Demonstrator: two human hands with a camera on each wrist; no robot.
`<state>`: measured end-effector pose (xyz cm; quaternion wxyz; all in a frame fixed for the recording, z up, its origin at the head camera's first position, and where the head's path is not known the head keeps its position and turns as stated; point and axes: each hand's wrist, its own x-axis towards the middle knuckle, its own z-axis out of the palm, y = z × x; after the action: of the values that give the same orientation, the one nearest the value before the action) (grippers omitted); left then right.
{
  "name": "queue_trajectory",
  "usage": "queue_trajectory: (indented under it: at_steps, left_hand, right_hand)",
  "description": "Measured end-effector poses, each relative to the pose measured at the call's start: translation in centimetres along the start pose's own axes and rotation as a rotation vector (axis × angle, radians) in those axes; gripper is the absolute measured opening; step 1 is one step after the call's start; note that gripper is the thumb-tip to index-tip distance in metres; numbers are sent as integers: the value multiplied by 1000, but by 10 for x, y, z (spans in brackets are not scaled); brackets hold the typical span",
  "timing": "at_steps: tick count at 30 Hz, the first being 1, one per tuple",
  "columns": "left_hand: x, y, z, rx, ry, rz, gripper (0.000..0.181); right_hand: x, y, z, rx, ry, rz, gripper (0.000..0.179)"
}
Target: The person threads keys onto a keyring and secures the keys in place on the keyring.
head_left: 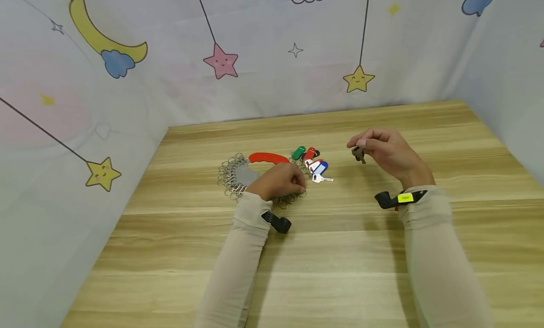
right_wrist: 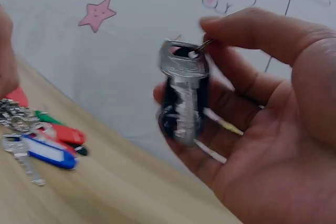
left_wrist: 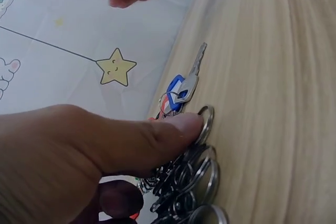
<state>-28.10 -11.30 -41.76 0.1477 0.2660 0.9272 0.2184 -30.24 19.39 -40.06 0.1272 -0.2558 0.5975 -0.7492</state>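
Observation:
My left hand (head_left: 278,180) lies over a fan-shaped key holder with a red handle (head_left: 268,156), a grey plate (head_left: 245,174) and many small rings round its edge. In the left wrist view, its thumb pinches a metal ring (left_wrist: 210,121) at the end of the row; the fingers behind are partly hidden. Raised above the table at the right, my right hand (head_left: 393,153) holds a thin ring between thumb and forefinger. From that ring hang a silver key (right_wrist: 184,72) and a black tag (right_wrist: 169,95), the tag behind the key.
Between the hands lies a cluster with a green tag (head_left: 299,152), a red tag (head_left: 310,153), a blue tag (head_left: 322,167) and a silver key (head_left: 323,178) on the wooden table (head_left: 331,262). A printed cloth (head_left: 263,92) stands behind the table.

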Motion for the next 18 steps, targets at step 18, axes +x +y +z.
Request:
queue_trajectory:
  at_steps: [18]
  left_hand:
    - [-7, -17, -2, -274, 101, 79, 6]
  right_hand:
    - [31, 64, 38, 67, -194, 217, 12]
